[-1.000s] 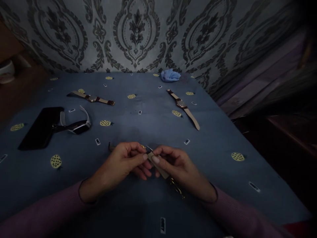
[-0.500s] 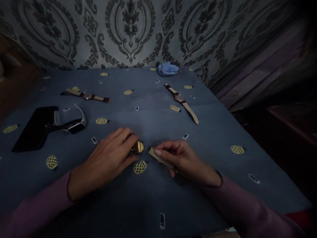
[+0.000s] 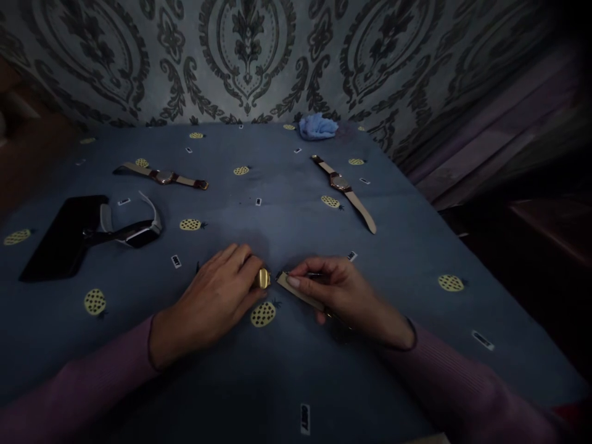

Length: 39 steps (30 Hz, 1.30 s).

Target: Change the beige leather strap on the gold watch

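My left hand (image 3: pixel 217 296) is closed round a gold-coloured metal piece (image 3: pixel 263 278), which shows past its fingertips near the table's middle. Just to the right, my right hand (image 3: pixel 342 293) pinches a beige strap (image 3: pixel 300 291) between thumb and fingers. The strap's dark end points at the gold piece, with a small gap between them. Below my right hand something thin and shiny hangs in shadow, too dark to make out.
Two watches with beige and brown straps, one (image 3: pixel 165 177) at the back left and one (image 3: pixel 341 182) at the back right, lie on the table (image 3: pixel 277 382). A black phone (image 3: pixel 60 240), a smartwatch (image 3: pixel 142 236) and a blue cloth (image 3: pixel 317 126) are beyond my hands.
My left hand has moved slightly right, its fingers closer round the gold piece. The right hand keeps its hold on the strap. The view has shifted a little.
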Tool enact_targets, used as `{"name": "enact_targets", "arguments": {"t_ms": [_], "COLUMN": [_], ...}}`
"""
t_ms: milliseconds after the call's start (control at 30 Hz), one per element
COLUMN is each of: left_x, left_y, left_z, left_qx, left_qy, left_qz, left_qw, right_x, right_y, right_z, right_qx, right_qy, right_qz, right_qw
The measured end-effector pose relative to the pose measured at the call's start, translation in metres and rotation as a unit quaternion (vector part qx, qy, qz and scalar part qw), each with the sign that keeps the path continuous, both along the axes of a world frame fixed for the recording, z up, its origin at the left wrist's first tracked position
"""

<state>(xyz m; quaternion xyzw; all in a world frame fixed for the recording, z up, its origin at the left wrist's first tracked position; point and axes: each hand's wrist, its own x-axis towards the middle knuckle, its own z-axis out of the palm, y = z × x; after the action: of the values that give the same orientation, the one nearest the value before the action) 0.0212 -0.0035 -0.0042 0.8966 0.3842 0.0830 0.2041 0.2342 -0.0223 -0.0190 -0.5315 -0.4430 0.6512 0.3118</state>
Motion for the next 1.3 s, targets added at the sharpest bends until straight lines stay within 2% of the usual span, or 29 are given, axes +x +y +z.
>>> {"name": "enact_targets", "arguments": {"t_ms": [167,233,400,567,733,933,1167,1300], "left_x": [-0.001,-0.001,-0.001,-0.005,-0.015,-0.017,-0.015,-0.017], "left_y": [-0.002,-0.001,0.0,0.003,0.012,0.014,0.02,0.019], "left_z": [-0.001,0.001,0.005,0.008,0.013,0.016,0.017,0.016], "left_qx": [0.066,0.064,-0.065,-0.141,-0.275,-0.308,-0.38,-0.388], "left_qy": [0.033,0.054,0.03,-0.025,-0.078,-0.11,-0.148,-0.152], "left_qz": [-0.03,-0.033,0.012,0.039,0.017,-0.002,-0.023,-0.025], "left_qw": [0.997,0.996,0.997,0.989,0.958,0.945,0.913,0.909], "right_x": [0.002,0.001,0.001,0.001,0.001,-0.001,-0.001,0.0], "right_y": [0.0,0.0,0.001,0.0,-0.002,-0.004,-0.007,-0.006], "right_z": [0.0,0.0,0.003,0.005,0.005,0.005,0.002,0.002], "right_qx": [0.009,0.011,0.011,0.012,0.013,0.009,0.011,0.009], "right_qy": [-0.017,-0.016,-0.016,-0.008,0.007,0.01,0.022,0.026], "right_qz": [0.003,0.002,0.015,0.022,0.022,0.029,0.04,0.047], "right_qw": [1.0,1.0,1.0,1.0,1.0,0.999,0.999,0.999]}}
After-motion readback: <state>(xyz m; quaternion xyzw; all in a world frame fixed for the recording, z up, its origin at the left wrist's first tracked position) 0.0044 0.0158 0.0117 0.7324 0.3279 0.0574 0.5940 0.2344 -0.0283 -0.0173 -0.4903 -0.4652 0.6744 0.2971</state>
